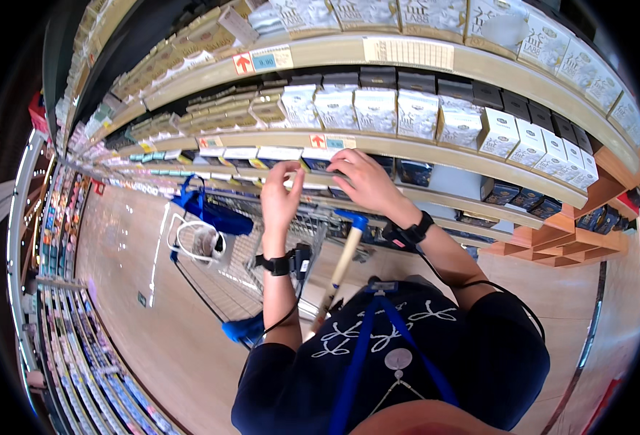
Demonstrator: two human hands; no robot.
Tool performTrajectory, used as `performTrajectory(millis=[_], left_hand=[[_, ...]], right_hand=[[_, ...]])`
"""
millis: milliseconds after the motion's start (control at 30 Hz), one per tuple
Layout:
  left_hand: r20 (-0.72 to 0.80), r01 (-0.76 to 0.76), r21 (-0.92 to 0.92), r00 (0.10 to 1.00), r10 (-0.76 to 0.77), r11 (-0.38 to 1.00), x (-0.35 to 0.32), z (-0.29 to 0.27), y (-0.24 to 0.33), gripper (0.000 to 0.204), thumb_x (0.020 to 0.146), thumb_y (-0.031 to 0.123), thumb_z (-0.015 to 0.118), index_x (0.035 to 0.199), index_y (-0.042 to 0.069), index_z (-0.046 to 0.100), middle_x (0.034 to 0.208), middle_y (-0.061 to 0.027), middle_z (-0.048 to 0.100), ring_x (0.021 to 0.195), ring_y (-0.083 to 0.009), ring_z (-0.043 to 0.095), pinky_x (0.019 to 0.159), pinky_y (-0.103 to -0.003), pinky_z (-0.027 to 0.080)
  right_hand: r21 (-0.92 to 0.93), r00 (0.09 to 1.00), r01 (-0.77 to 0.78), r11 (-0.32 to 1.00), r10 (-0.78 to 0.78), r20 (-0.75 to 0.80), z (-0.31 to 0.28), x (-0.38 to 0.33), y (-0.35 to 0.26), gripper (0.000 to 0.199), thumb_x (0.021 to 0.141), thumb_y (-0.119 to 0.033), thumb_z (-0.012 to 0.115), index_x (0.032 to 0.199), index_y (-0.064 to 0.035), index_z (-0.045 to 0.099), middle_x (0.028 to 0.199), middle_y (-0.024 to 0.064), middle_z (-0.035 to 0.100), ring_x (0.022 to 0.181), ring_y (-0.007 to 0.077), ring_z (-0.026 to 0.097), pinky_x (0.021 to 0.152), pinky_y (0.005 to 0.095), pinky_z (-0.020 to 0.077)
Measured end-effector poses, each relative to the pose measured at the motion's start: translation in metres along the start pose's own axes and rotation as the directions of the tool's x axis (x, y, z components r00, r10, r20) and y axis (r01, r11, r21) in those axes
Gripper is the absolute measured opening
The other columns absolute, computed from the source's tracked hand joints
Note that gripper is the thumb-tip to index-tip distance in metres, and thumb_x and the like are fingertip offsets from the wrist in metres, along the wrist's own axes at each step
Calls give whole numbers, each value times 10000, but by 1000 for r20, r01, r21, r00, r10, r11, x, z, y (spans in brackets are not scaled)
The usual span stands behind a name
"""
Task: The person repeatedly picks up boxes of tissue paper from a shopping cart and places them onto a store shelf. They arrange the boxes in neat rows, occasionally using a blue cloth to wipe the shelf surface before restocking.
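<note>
Left hand (pixel 281 199) and right hand (pixel 367 183) looked empty tbh; stray knuckles could've tipped that dark box (pixel 315 159), 12 o'clock.

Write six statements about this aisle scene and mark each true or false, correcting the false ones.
1. The left hand and right hand are both raised before the shelves. True.

2. The right hand is clutching a white box. False: no box shows in its grip; the white boxes stand on the shelves.

3. A dark band is strapped around the left wrist. True.

4. The cart handle shows outside the right forearm. False: it shows between the two forearms.

5. The person's top is plain white. False: it is dark, with a white print.

6. A blue lanyard lies over the top. True.
</note>
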State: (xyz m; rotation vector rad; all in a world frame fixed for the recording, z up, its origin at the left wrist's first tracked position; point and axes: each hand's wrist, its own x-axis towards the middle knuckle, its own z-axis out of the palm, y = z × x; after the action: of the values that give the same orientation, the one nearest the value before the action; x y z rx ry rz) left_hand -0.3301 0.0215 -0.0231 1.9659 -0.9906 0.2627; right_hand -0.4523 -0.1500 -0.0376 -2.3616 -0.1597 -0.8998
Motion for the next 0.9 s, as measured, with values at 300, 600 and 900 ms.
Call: performTrajectory(millis=[300, 600, 900], left_hand=[[98, -403, 371, 913, 396, 837, 129, 21, 15, 774, 576, -60, 630, 1319, 57, 445, 1371, -142, 436, 1268, -345, 359, 1042, -444, 303], [420, -326, 587, 905, 66, 741, 192, 43, -5, 839, 513, 210, 806, 1273, 73, 478, 1341, -157, 454, 1302, -320, 349, 1097, -446, 227], [541, -339, 512, 841, 9, 789, 188, 53, -15, 734, 536, 112, 756, 1225, 113, 504, 1288, -143, 471, 1286, -294, 394, 1130, -500, 192]], right_hand=[[-411, 972, -35, 911, -65, -225, -31, 69, 12, 454, 772, -174, 688, 1165, -38, 506, 1169, 148, 504, 1147, 336, 467, 975, 432, 378], [-646, 992, -121, 754, 61, -114, -22, 117, 46, 620, 584, -502, 799, 932, -40, 573, 872, 111, 580, 886, 271, 572, 745, 417, 392], [-569, 975, -150, 808, 217, 52, -27, 124, 53, 674, 591, -439, 810, 1032, -23, 516, 903, 169, 603, 970, 361, 551, 811, 457, 392]])
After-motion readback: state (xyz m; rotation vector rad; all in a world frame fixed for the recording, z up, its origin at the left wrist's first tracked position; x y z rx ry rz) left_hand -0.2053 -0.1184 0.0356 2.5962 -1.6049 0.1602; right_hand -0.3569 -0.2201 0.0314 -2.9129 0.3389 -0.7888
